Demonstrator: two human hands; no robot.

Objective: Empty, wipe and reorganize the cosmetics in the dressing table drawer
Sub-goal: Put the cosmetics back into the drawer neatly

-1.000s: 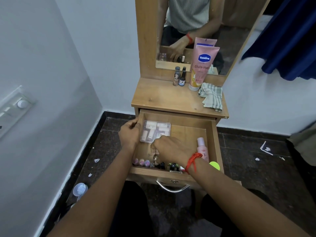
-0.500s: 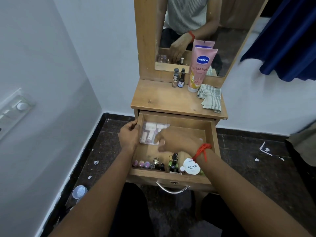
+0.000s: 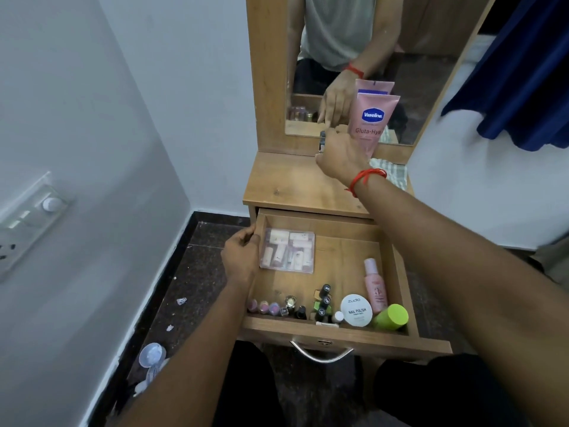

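Note:
The wooden drawer [image 3: 338, 332] stands pulled open under the dressing table top [image 3: 292, 186]. My left hand [image 3: 241, 257] grips the drawer's left wall. Up at the back of the top, my right hand [image 3: 340, 155] has its fingers curled around a small dark bottle [image 3: 322, 140], mostly hidden, beside the pink Vaseline tube [image 3: 371, 118]. Inside the drawer lie a clear box of small tubes [image 3: 288, 252], a pink bottle [image 3: 375, 286], a white nail polish tin [image 3: 356, 310], a green-capped container [image 3: 391, 317] and a row of small nail polish bottles [image 3: 264, 307].
A checked cloth [image 3: 392, 175] lies on the table top's right side, behind my right wrist. The mirror [image 3: 354, 41] rises behind it. White walls close in on the left, with a switch plate [image 3: 30, 217]. A plastic item [image 3: 151, 354] lies on the dark floor. A blue curtain [image 3: 523, 72] hangs at right.
My right hand has left the drawer's front and risen to the back of the table top beside the Vaseline tube. The left hand has stayed on the drawer's left wall.

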